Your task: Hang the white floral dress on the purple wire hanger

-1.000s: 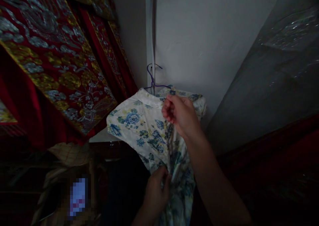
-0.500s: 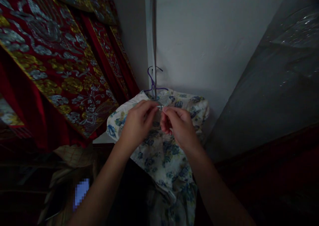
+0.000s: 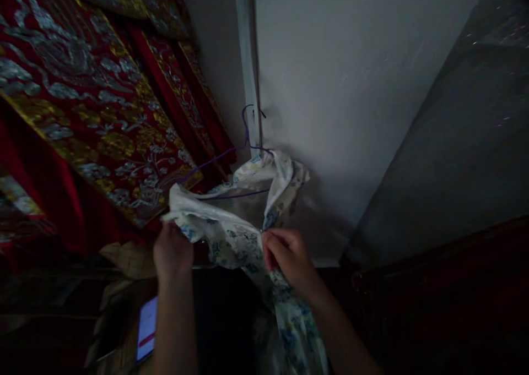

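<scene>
Two hands work at the floral garment (image 3: pixel 231 232) on the purple hanger (image 3: pixel 219 156) by the wall: the right hand (image 3: pixel 285 254) pinches its front edge, while the left hand (image 3: pixel 172 248) seems closed on its sleeve, though dimness blurs that.

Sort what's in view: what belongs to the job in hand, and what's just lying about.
In the job:
- floral garment, held by the left hand and right hand
- purple hanger

Just about:
- lit phone
- red embroidered cloth
</scene>
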A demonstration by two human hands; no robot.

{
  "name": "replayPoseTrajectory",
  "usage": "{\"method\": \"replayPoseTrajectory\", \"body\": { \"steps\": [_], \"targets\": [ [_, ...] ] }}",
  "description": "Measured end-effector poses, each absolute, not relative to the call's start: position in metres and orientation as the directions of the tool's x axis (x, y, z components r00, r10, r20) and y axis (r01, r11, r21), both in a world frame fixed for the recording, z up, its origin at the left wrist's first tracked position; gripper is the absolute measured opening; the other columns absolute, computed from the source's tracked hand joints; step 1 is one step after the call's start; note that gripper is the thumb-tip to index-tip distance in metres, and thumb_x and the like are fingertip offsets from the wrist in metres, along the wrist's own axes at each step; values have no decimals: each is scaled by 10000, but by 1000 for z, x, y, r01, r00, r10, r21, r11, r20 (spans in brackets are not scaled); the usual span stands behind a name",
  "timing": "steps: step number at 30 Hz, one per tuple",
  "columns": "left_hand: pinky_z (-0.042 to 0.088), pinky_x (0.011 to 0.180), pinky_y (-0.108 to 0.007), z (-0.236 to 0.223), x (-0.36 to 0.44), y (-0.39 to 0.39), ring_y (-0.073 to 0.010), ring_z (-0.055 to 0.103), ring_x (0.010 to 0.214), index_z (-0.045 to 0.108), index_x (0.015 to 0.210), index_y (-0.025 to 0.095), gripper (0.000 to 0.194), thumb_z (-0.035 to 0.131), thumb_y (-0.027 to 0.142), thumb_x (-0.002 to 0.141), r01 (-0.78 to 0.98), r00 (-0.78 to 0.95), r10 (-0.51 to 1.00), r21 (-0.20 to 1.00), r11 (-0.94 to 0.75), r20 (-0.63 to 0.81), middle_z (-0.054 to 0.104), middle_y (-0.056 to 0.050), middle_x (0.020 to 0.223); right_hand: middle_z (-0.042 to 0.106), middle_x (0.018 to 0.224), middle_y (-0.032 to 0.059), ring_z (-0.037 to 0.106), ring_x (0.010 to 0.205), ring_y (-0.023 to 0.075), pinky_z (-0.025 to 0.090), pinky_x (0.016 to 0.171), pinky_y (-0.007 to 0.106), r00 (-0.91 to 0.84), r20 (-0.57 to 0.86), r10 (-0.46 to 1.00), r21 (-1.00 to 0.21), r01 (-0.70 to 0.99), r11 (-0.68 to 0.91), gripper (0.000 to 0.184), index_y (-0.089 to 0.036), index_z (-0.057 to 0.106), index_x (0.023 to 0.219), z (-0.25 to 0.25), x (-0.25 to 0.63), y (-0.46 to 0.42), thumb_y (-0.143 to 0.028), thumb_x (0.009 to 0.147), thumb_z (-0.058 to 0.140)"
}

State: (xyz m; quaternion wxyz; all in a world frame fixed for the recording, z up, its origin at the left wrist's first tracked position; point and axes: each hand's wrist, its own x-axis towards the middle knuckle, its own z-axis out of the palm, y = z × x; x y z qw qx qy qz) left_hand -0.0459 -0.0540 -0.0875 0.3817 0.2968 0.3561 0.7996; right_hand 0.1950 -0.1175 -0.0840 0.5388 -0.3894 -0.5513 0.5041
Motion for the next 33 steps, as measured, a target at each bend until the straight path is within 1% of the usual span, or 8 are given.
{"method": "replayPoseTrajectory", "body": {
  "steps": [6,10,16,20,23,27,30,33],
  "targets": [
    [483,680,-263,-162,15,-84,-179,639,696,700,777,144,253,837,274,609,-301,-271,960,942,-150,67,708,-7,720,401,417,-51,362,359,77,270,401,221,-84,-20,996,-988,-150,-33,541,-216,457,518,-140,198,-157,-650,825,560],
    [471,730,-254,-139,32,-93,-179,616,772,682,831,170,282,724,448,809,-92,-120,979,980,-178,167,693,-11,799,423,441,-39,372,387,82,283,421,228,-260,-144,955,-989,81,-127,560,-205,481,509,-147,222,-166,-663,806,606],
    [498,900,-297,-95,66,-146,-217,644,1013,667,924,208,226,556,394,991,-111,241,918,948,-298,316,700,-60,1061,704,839,68,660,902,248,533,854,339,306,50,951,-993,-90,81,543,-237,690,774,-134,229,-158,-775,794,615],
    [432,1075,-350,-90,77,-166,-241,593,1218,730,995,247,200,554,342,1006,71,394,829,886,-457,396,678,-81,1221,740,1059,119,651,1130,310,525,986,419,90,-95,991,-921,-385,-53,694,-240,750,933,-140,215,-162,-876,767,527],
    [380,1150,-385,-91,63,-155,-246,536,1327,661,1272,281,317,496,400,1029,85,336,864,901,-425,376,618,-87,1384,733,1084,100,671,1094,281,540,935,397,-136,10,991,-898,-438,-51,583,-247,708,1147,-129,209,-167,-718,807,659],
    [337,1189,-439,-102,38,-136,-277,494,1379,484,1503,229,611,255,567,1048,110,400,879,938,-328,260,567,-116,1478,735,1004,39,696,907,218,539,769,294,-417,144,897,-980,-185,72,438,-234,702,1103,-87,217,-161,-316,693,830],
    [483,1016,-386,-120,29,-134,-288,633,1108,730,1170,178,642,310,636,1012,320,463,881,910,-264,93,733,-102,1155,700,752,1,659,716,173,508,680,257,-328,326,887,-912,140,386,64,-202,702,783,-52,229,-136,-176,739,664],
    [519,774,-296,-133,20,-135,-240,645,851,747,898,163,508,446,562,992,417,449,893,876,-243,34,742,-57,900,723,790,14,676,778,196,518,765,286,-120,582,805,-735,346,583,137,-208,709,816,-35,236,-88,-158,762,594]
  ]
}}
